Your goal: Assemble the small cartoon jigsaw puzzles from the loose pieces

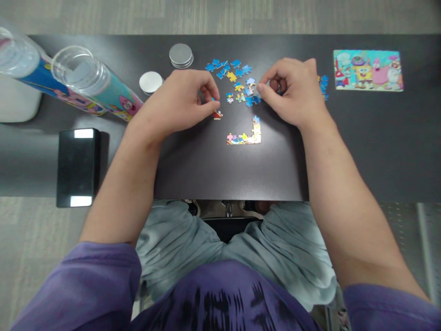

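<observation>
Thumb and forefinger of my left hand [186, 102] pinch a jigsaw puzzle piece [217, 115], red at its lower part and mostly covered by the fingers. My right hand [292, 89] has thumb and forefinger brought together at the right side of the loose puzzle pieces [240, 97]; what sits between those fingertips is too small to make out. Nearer to me lies a joined L-shaped strip of puzzle pieces [244, 139], its short arm pointing away from me on the right. Blue puzzle pieces [223, 69] are scattered beyond the hands.
A cartoon picture card [368, 70] lies at the right. More blue pieces [324, 86] show beside my right hand. On the left are two clear-topped printed tubes [99, 82], a stack of grey discs [181, 55], a white disc [150, 82] and a black box [77, 168].
</observation>
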